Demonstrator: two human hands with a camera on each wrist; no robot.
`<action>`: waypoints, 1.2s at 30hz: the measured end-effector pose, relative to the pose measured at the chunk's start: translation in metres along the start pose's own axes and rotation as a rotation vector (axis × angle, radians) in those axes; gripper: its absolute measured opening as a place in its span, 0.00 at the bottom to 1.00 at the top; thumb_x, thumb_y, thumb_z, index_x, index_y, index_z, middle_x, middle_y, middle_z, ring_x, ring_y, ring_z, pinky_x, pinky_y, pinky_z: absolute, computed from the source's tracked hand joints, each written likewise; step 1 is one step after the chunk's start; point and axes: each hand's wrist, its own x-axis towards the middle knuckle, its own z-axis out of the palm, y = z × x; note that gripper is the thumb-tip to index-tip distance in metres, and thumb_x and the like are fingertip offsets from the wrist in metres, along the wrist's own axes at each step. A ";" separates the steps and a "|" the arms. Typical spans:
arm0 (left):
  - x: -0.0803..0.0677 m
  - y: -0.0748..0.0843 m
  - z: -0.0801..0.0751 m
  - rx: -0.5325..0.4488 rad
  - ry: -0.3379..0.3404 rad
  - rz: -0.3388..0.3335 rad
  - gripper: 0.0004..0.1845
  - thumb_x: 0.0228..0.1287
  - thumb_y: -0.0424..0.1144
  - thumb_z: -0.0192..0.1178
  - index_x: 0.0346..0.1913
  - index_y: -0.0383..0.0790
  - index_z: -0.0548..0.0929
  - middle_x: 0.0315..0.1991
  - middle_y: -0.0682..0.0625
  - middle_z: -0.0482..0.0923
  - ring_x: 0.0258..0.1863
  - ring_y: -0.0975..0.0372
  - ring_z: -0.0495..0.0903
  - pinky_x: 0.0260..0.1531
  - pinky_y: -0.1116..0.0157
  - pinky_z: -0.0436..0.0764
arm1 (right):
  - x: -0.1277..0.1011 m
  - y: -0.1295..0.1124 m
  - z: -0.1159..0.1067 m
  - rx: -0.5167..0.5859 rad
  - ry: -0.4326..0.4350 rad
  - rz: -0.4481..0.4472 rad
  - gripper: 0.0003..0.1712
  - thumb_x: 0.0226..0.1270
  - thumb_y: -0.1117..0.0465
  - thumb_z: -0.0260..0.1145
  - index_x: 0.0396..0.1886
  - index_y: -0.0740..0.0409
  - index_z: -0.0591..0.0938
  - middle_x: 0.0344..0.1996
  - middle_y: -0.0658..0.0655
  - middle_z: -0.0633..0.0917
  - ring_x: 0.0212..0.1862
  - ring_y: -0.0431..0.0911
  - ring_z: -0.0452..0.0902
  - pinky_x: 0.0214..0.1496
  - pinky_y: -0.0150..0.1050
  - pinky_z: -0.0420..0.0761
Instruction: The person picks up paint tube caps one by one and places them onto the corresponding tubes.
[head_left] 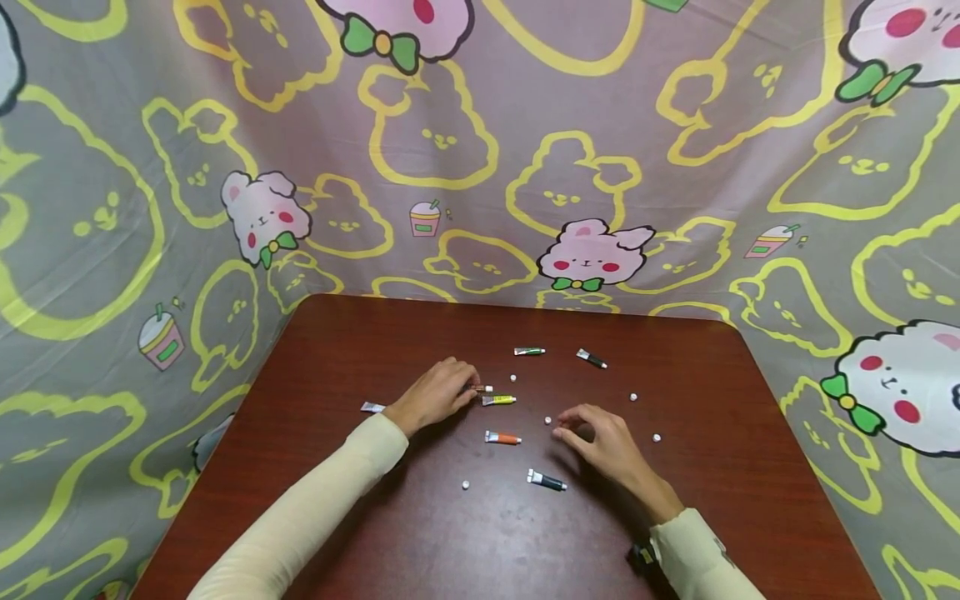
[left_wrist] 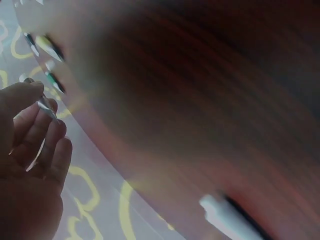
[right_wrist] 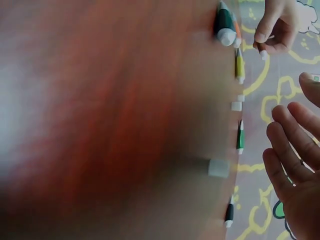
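Observation:
My left hand pinches a small brown paint tube with a white cap between thumb and fingers. In the left wrist view, the tube's silver tail lies across the fingers. A yellow paint tube lies just beside that hand, with an orange one nearer the front. My right hand hovers over the table with nothing in its grasp, its fingers apart from the thumb in the right wrist view. Close to its fingertips sits a small white cap.
Green and black tubes lie toward the back, and a dark tube in front. Another tube is partly hidden by the left wrist. Several white caps are scattered about, one at front left. Patterned cloth surrounds the table.

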 end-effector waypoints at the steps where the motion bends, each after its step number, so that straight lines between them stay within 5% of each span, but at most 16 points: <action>1: -0.001 -0.003 0.000 0.014 -0.006 -0.012 0.06 0.76 0.39 0.69 0.47 0.42 0.85 0.43 0.51 0.88 0.44 0.56 0.83 0.52 0.56 0.82 | -0.002 0.000 -0.001 -0.010 -0.007 0.008 0.11 0.62 0.61 0.84 0.43 0.54 0.91 0.38 0.47 0.92 0.39 0.42 0.89 0.43 0.43 0.88; 11: -0.009 -0.021 0.004 0.041 -0.047 -0.114 0.05 0.73 0.38 0.71 0.45 0.43 0.85 0.41 0.48 0.88 0.43 0.51 0.84 0.50 0.50 0.82 | -0.014 0.003 -0.005 -0.044 -0.042 0.044 0.12 0.63 0.57 0.84 0.43 0.54 0.92 0.38 0.44 0.91 0.43 0.41 0.88 0.46 0.44 0.87; 36: -0.011 -0.025 -0.004 -0.011 -0.107 -0.184 0.06 0.70 0.36 0.73 0.44 0.41 0.86 0.42 0.46 0.85 0.46 0.46 0.85 0.52 0.46 0.82 | -0.036 0.013 -0.021 -0.127 -0.009 -0.063 0.17 0.54 0.58 0.88 0.42 0.53 0.91 0.37 0.44 0.90 0.42 0.42 0.88 0.46 0.44 0.85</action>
